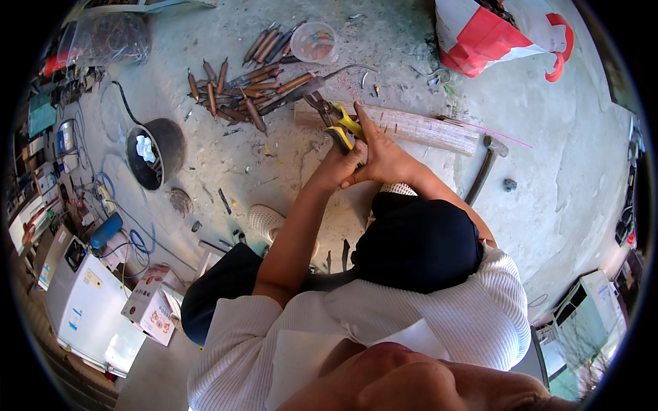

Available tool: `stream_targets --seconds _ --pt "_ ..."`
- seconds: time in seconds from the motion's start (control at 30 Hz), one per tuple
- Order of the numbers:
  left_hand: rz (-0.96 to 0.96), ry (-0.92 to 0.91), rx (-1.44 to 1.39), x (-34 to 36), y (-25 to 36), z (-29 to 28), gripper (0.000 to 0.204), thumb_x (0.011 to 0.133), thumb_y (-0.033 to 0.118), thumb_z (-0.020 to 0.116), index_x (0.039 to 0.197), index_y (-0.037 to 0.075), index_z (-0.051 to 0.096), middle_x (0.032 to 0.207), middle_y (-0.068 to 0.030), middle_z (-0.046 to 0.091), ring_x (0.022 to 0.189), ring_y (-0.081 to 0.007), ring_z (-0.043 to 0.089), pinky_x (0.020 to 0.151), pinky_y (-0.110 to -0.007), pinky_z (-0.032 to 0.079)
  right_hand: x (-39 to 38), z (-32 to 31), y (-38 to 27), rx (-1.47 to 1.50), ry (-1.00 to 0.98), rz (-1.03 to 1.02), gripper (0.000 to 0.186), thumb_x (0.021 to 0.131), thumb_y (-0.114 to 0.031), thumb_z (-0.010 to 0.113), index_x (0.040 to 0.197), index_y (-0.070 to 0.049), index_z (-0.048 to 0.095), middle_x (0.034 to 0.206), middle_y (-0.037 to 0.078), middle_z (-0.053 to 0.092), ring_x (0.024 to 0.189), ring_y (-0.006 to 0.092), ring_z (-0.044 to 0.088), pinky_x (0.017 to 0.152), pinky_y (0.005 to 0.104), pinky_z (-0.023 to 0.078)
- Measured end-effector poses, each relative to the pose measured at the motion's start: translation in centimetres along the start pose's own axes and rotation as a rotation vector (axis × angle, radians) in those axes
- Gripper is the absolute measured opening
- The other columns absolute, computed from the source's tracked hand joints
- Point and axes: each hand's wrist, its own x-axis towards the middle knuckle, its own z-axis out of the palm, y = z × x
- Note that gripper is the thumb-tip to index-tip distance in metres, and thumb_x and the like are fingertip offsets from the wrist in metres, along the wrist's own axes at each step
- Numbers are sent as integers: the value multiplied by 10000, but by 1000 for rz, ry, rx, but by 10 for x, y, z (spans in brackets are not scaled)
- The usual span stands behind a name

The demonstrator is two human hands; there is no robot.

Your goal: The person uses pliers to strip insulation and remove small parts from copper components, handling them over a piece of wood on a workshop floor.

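Observation:
My left hand [340, 163] and my right hand [387, 156] meet in front of my knees around a pair of pliers with yellow and black handles [350, 122]. The left is closed on the lower handle. The right lies along the other one, a finger stretched up beside it. The plier jaws [317, 104] point away over the left end of a wooden block [418, 129]. Just beyond them lies a dark metal tube [295, 94] with a long thin tail. Whether the jaws grip anything is hard to make out. Left of it is a pile of copper tubes with narrowed ends [250, 92].
A clear plastic tub [314, 42] stands behind the pile. A hammer [485, 168] lies right of my knee, near thin rods [473, 123] on the block. A black bucket [152, 154] is at left, a red-and-white bag [490, 38] at far right. Scraps litter the concrete floor.

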Motion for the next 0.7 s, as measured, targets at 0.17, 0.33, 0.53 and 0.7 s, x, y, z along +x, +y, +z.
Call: stream_targets --seconds 0.17,0.33,0.53,0.7 --pt "-41 -64 65 7 15 -19 730 829 481 701 1329 27 424 1234 -79 530 1170 -184 481 979 -321 392 -3 -4 2 62 1 55 1272 596 -352 854 1450 116 37 1401 325 350 1338 394 351 1105 366 285" --pt "-20 -36 26 10 13 -27 642 797 206 764 1327 27 450 1232 -57 549 1173 -174 489 1009 -326 375 -4 -9 11 68 -38 101 1178 626 -308 825 1446 120 95 1378 317 392 1306 386 403 1081 356 324" --pt "82 179 252 12 -8 -12 660 713 263 836 1232 -9 532 1195 -116 606 1134 -198 556 967 -326 422 -2 -7 5 67 1 83 1071 678 -282 774 1457 82 136 1394 292 402 1290 383 429 1056 365 357" --pt "111 258 283 9 -2 6 628 694 255 845 1183 -25 567 1141 -130 637 1096 -205 589 949 -337 441 -7 7 16 96 104 190 986 723 -265 735 1458 65 167 1374 261 447 1272 359 464 1035 363 380"
